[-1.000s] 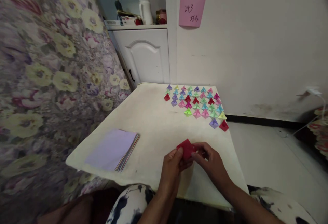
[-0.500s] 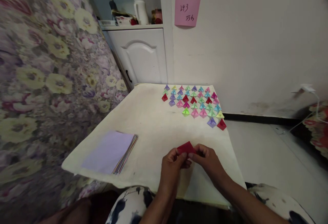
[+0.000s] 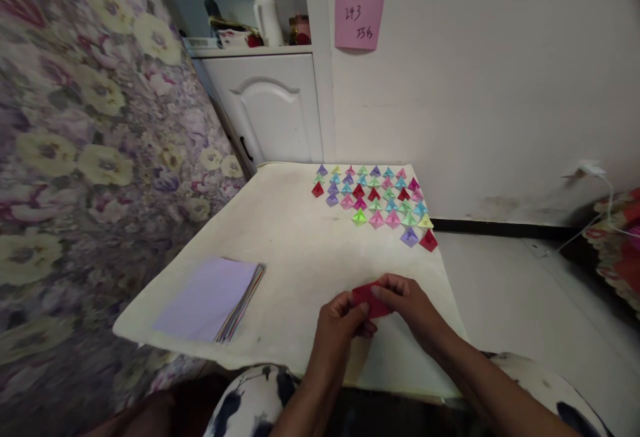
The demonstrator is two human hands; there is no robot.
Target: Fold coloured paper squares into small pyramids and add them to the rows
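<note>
Between my two hands is a small folded piece of red paper, raised over the near part of the table. My left hand pinches its left side, thumb on top and fingers beneath. At its upper right, my right hand grips the edge with thumb and fingers closed. The fold lines are too small to make out. Farther back stand rows of small folded paper pieces in red, pink, green, blue, purple and yellow. To the left lies a stack of coloured paper with a lilac sheet on top.
A cream cloth covers the table. Beyond it are a white cabinet and a wall bearing a pink note. A floral curtain hangs close at the left. A white plug with a cable is at the right.
The red paper has turned, and more of its flat face shows now. My right thumb has shifted up onto its upper edge. The whole view has moved slightly.
</note>
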